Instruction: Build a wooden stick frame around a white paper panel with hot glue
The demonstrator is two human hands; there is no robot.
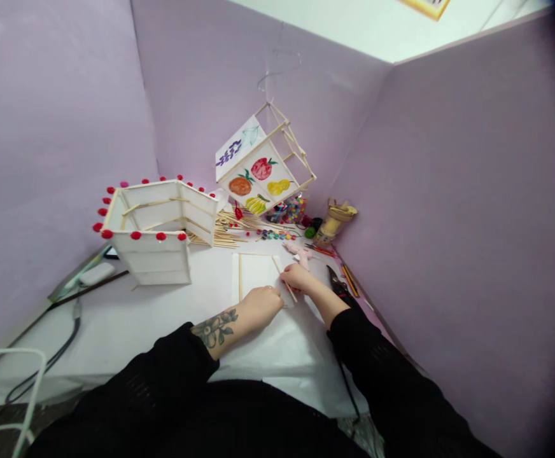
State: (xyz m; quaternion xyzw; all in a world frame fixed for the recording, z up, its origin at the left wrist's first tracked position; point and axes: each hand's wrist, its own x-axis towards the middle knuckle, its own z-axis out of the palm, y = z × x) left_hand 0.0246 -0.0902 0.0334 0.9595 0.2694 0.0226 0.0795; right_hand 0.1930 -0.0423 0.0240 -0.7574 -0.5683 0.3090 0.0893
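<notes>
i have the right hand (295, 277) narrowed on the right stick (276, 266), fingers closed around it while its two ends show past them. that stick slants along the right side of a white sheet (257, 270), which lies on the table (163, 327) straight in front of me. a left stick (240, 275) lies along the sheet's other side. i've got the left hand (264, 301) curled over the near part of the sheet, just beside the right one; its fingertips are hidden from my view, so i can't tell whether that grip holds anything. beyond the right hand i see a pink glue gun (299, 251), with black-handled pliers (337, 284) nearer on the right. off to the left stands a white frame (156, 257) edged in red pom-poms (135, 235); behind the sheet, a lantern painted with fruit (261, 170) sits tilted.
</notes>
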